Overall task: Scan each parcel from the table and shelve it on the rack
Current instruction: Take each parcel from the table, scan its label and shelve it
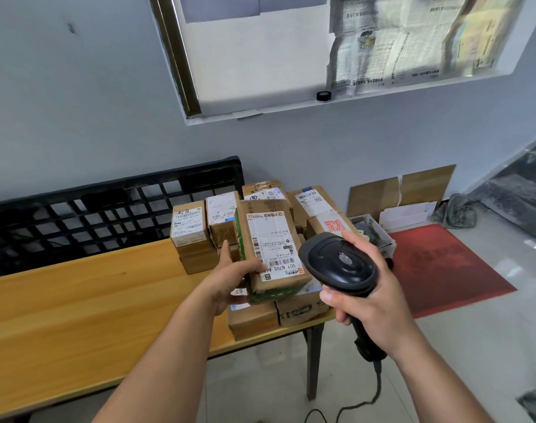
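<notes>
**Right hand (370,303) grips scanner (340,264), left hand (230,279) holds parcel (273,248)**

Nearest the lens, at 5 o'clock, the right hand is wrapped round the handle of the black scanner, whose head sits just beside the parcel's label. Its cable (378,389) trails to the floor at 6 o'clock. The left hand, just left of centre, is clamped on the parcel's near-left corner.

The parcel is a brown box with a white label and green printed sides. It is tilted up over the pile (291,309) of boxes at the right end of the wooden table (77,300). Its underside is hidden, so it may be resting on the boxes below or clear of them.

More labelled boxes (189,222) crowd close behind it at 12 o'clock. A black plastic crate (108,209) stands on edge against the wall at 10 o'clock. At 3 o'clock a red mat (444,270) lies on the floor, with a small white tray (373,230) between it and the pile. Cardboard sheets (404,190) lean on the wall at 2 o'clock. High at 1 o'clock, newspaper (413,41) covers a window recess, and a black roll (323,96) sits on its sill.
</notes>
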A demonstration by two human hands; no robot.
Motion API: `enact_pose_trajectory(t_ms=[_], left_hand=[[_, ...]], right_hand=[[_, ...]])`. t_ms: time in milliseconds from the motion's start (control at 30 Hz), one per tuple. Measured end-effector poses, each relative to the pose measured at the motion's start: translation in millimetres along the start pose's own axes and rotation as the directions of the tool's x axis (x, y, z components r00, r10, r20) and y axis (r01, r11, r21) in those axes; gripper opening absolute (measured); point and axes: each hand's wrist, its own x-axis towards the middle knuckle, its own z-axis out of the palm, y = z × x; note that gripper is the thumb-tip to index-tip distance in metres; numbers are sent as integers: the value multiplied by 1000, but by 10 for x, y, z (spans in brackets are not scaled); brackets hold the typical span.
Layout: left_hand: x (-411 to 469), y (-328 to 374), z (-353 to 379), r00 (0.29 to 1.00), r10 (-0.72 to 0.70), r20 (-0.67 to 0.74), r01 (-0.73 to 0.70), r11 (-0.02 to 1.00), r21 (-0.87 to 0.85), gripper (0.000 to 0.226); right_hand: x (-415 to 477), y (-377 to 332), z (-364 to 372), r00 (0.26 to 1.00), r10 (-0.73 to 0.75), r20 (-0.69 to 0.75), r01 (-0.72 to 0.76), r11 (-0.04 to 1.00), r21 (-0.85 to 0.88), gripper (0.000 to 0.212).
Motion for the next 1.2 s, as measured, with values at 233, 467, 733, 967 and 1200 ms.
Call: enact_pose_trajectory(t_ms=[233,467,733,967,1200], left_hand=[[-207,-142,-190,971,237,-30,-238,956,-172,119],[-412,-86,-583,848,479,-228,-489,872,13,121],[-580,-161,-931,753,572,-327,-535,820,202,117],[-741,-270,-1065,716,584,-382,-527,811,253,118],[-881,-381,-1153,709,567,-420,-504,823,260,120]], right_hand=[[-25,-92,226,998,-17,68,18,1000,-5,82],[-51,-266,418,981,-57,185,48,997,52,82],[-112,-352,620,948,-88,307,48,990,133,85],[-199,-336,665,924,-54,379,15,994,106,81],[-278,-282,715,914,-5,407,-49,991,122,81]])
